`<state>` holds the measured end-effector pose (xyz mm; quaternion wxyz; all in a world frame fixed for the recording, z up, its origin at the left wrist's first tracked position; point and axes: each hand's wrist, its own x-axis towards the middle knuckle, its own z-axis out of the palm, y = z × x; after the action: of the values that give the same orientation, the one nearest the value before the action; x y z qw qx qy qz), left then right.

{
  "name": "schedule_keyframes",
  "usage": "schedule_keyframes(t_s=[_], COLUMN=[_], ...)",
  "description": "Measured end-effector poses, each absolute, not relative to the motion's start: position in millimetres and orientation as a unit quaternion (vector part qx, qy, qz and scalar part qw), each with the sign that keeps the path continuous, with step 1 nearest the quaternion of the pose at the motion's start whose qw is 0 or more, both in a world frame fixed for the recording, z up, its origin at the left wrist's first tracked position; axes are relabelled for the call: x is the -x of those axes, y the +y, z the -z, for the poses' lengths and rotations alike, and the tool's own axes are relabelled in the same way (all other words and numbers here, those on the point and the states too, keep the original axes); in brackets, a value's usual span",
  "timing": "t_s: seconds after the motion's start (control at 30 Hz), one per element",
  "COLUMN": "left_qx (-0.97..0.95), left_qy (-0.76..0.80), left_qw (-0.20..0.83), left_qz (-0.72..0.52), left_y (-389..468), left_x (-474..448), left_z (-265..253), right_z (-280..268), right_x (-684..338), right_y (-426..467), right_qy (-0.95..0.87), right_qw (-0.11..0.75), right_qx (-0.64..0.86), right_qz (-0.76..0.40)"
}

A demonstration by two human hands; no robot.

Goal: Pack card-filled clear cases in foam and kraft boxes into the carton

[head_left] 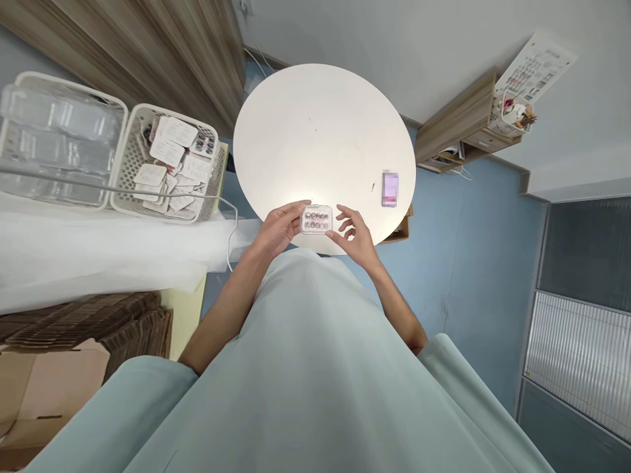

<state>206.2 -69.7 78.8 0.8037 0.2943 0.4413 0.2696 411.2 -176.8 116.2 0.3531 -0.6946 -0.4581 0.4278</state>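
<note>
A small clear plastic case is held over the near edge of the white round table. Inside it are two rows of small shiny pieces, reddish in the upper row and paler below, that look like press-on nails. My left hand grips the case by its left side, fingers along the upper corner. At the other side, my right hand is open with its fingers spread and curved. Its thumb tip is at the lower right corner of the case; whether it touches I cannot tell.
A phone lies on the right of the round table. To the left stand a basket of white cards and a basket of clear plastic boxes, with a white cable across them. Folded cardboard boxes are at lower left.
</note>
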Motion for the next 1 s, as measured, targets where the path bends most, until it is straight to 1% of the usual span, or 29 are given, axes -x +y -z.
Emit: schedule_keyframes(t_s=[0.1,0.27,0.37,0.6,0.8,1.0], left_qx=[-0.304,-0.314,-0.322,-0.329,-0.39,-0.404], left_qy=[0.443,0.443,0.442,0.479,0.534,0.53], left_qw=[0.799,0.798,0.796,0.772,0.733,0.719], left_qz=[-0.268,-0.262,-0.259,-0.258,-0.16,-0.196], left_y=[-70.3,-72.5,-74.5,-79.9,-91.3,-95.5], left_x=[-207.4,-207.8,-208.0,-204.0,-184.3,-179.1], left_z=[-78.5,-78.6,-79.6,-71.2,-62.4,-60.3], right_z=[-114.4,-111.5,-110.2,-104.3,-92.0,-78.2], right_x=[-411.8,-412.1,-408.5,-402.1,-402.3,-399.2], right_y=[-179.1,-178.0,-177.5,-175.5,-172.0,-169.0], right_qy=[-0.42,-0.314,-0.273,-0.253,-0.241,-0.246], right_qw=[0.359,0.354,0.348,0.343,0.345,0.324], right_qx=[0.695,0.665,0.647,0.628,0.633,0.636], right_qz=[-0.461,-0.578,-0.621,-0.652,-0.65,-0.656])
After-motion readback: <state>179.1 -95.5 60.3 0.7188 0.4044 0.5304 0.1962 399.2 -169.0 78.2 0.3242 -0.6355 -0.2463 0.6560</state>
